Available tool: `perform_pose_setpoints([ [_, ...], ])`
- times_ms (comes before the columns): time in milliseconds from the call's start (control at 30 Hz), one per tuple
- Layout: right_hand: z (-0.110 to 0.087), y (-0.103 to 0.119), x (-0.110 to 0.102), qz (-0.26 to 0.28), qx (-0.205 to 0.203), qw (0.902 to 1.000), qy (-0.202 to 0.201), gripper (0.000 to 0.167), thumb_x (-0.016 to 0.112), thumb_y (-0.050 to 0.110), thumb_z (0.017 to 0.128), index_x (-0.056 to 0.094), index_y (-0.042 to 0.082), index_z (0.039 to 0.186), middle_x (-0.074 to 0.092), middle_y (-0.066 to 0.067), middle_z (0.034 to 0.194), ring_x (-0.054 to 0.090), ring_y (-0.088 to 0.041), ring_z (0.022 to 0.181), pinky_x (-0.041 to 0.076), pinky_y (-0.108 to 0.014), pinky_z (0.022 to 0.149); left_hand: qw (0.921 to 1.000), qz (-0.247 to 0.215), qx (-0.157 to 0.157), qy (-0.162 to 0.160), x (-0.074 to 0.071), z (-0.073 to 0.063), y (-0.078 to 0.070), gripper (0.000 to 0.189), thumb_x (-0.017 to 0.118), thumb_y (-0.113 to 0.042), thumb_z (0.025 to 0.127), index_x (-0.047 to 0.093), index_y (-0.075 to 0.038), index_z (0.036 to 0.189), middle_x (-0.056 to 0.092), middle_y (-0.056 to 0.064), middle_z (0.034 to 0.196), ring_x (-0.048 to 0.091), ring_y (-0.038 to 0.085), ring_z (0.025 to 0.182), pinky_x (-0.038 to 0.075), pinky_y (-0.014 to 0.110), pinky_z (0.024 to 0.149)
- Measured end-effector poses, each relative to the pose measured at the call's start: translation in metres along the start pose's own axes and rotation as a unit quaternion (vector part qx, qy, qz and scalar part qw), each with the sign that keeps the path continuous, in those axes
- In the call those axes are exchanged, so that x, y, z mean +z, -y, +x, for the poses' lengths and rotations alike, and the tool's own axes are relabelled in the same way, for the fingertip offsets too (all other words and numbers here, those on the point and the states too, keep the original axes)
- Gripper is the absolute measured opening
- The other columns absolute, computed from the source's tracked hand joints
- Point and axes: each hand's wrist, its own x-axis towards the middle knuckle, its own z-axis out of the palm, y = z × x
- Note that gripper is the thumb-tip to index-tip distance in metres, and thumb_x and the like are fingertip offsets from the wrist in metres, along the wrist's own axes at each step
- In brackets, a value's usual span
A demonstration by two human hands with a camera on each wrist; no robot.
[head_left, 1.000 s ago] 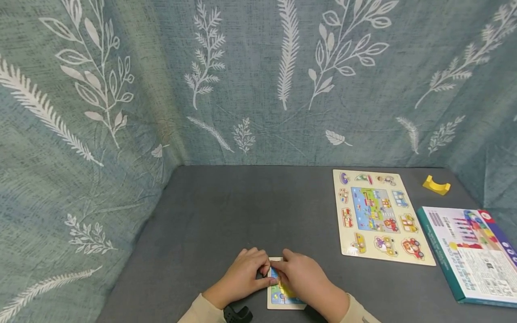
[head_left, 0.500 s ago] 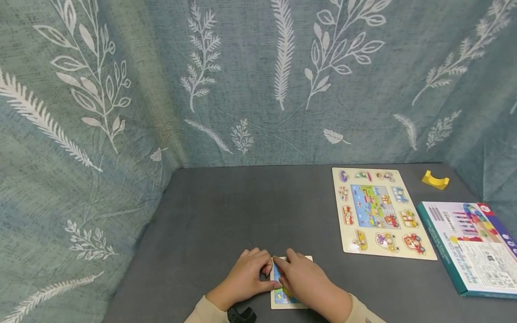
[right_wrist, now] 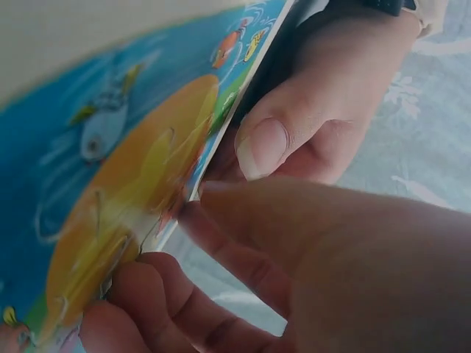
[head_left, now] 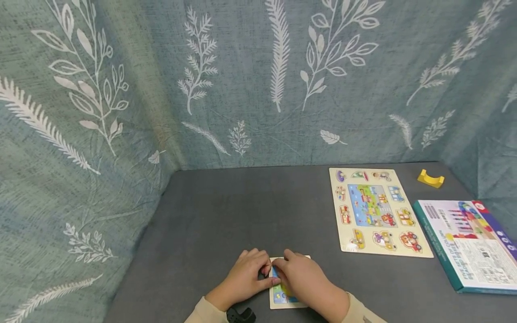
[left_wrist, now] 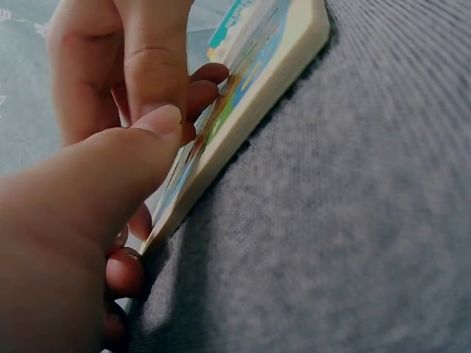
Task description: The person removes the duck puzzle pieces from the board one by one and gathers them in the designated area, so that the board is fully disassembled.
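A small wooden jigsaw puzzle board point(head_left: 278, 305) with a blue, green and yellow picture lies at the table's near side in the head view. My left hand point(head_left: 249, 274) holds its left edge, thumb over the picture and the other fingers curled by the rim. From the right, my right hand point(head_left: 305, 277) covers much of the board. In the right wrist view its curled fingertips point(right_wrist: 132, 294) touch the yellow part of the picture point(right_wrist: 140, 191), along piece seams. Whether they pinch a single piece is hidden. Both hands' fingers nearly meet at the board's left edge.
A larger wooden vehicle puzzle point(head_left: 347, 242) lies at the right on the dark grey table point(head_left: 226, 215). Beside it are a printed flat box point(head_left: 464, 251) and a yellow arch block point(head_left: 431, 179). A patterned curtain point(head_left: 250, 80) borders the back and left.
The head view has shifted slightly, so the objects on the right appear a little higher. Both hands stay at the small puzzle board in nearly the same pose.
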Motion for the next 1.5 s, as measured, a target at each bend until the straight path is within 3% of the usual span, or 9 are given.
perform_pose_setpoints([
  [200,0.005,-0.003,0.004,0.034,-0.013,0.9992,0.014,0.013,0.076,0.016,0.095,0.073,0.015,0.107,0.051,0.006,0.083,0.047,-0.008,0.065,0.049,-0.029,0.06,1.0,0.0,-0.007,-0.002,-0.002,-0.005,0.002,0.045,0.076,-0.051,0.093,0.042,-0.025,0.08,0.036,-0.017,0.078,0.033,0.002,0.075,0.028,0.029,0.075],
  [367,0.009,0.0,0.006,0.061,0.01,0.9976,0.03,0.013,0.076,0.016,0.095,0.073,0.012,0.107,0.054,0.006,0.085,0.049,-0.007,0.066,0.051,-0.029,0.062,1.0,0.005,-0.004,-0.007,-0.002,-0.008,0.003,0.044,0.074,-0.052,0.094,0.042,-0.024,0.079,0.036,-0.018,0.078,0.032,0.001,0.074,0.028,0.028,0.074],
  [500,0.009,0.004,0.005,0.056,0.019,0.9979,0.029,0.011,0.075,0.017,0.096,0.076,0.011,0.105,0.056,0.005,0.084,0.053,-0.008,0.067,0.054,-0.03,0.063,0.9999,0.007,0.005,-0.01,-0.002,-0.009,0.004,0.042,0.077,-0.046,0.094,0.043,-0.025,0.079,0.036,-0.019,0.078,0.032,0.0,0.074,0.028,0.027,0.074],
  [733,0.003,0.012,0.006,0.022,0.023,0.9995,0.004,0.014,0.075,0.017,0.096,0.08,0.008,0.106,0.049,0.005,0.077,0.044,-0.005,0.061,0.047,-0.025,0.056,0.9997,0.006,0.023,-0.011,0.001,-0.008,0.003,0.041,0.083,-0.036,0.091,0.044,-0.026,0.08,0.036,-0.02,0.079,0.033,0.0,0.075,0.029,0.025,0.074],
  [867,0.0,0.014,0.008,0.021,0.023,0.9995,-0.002,0.013,0.076,0.016,0.095,0.077,0.006,0.103,0.052,0.005,0.079,0.05,-0.006,0.064,0.05,-0.026,0.058,0.9995,0.012,0.027,-0.013,0.002,-0.008,0.001,0.041,0.084,-0.033,0.089,0.045,-0.026,0.079,0.036,-0.02,0.078,0.033,-0.001,0.075,0.029,0.024,0.074],
  [967,0.001,0.011,0.008,0.057,0.019,0.9982,0.001,0.01,0.075,0.013,0.095,0.076,0.006,0.101,0.056,0.005,0.082,0.054,-0.006,0.068,0.053,-0.027,0.062,0.9992,0.015,0.032,-0.017,0.003,-0.009,0.0,0.041,0.084,-0.033,0.088,0.045,-0.026,0.08,0.036,-0.02,0.078,0.032,-0.002,0.075,0.029,0.023,0.074],
  [1100,0.002,0.009,0.004,0.09,0.027,0.9956,0.006,0.011,0.074,0.012,0.096,0.08,0.007,0.103,0.052,0.006,0.079,0.046,-0.004,0.062,0.049,-0.024,0.058,0.9994,0.012,0.029,-0.015,0.001,-0.01,0.0,0.041,0.083,-0.036,0.09,0.045,-0.026,0.079,0.036,-0.02,0.079,0.032,-0.002,0.075,0.028,0.023,0.074],
  [1300,0.001,0.015,0.001,0.028,0.028,0.9992,0.002,0.012,0.076,0.017,0.095,0.081,0.007,0.101,0.046,0.006,0.074,0.041,-0.005,0.06,0.045,-0.025,0.055,0.9995,0.01,0.023,-0.018,-0.001,-0.009,-0.001,0.041,0.084,-0.035,0.089,0.045,-0.026,0.079,0.036,-0.02,0.078,0.032,-0.002,0.075,0.028,0.023,0.074],
  [1500,0.004,0.01,-0.003,0.044,0.009,0.9988,0.017,0.016,0.075,0.016,0.095,0.08,0.007,0.108,0.048,0.007,0.078,0.041,-0.004,0.063,0.046,-0.024,0.058,0.9996,0.012,0.023,-0.014,-0.002,-0.006,0.0,0.04,0.082,-0.037,0.091,0.045,-0.026,0.08,0.036,-0.019,0.078,0.032,-0.001,0.075,0.028,0.024,0.074],
])
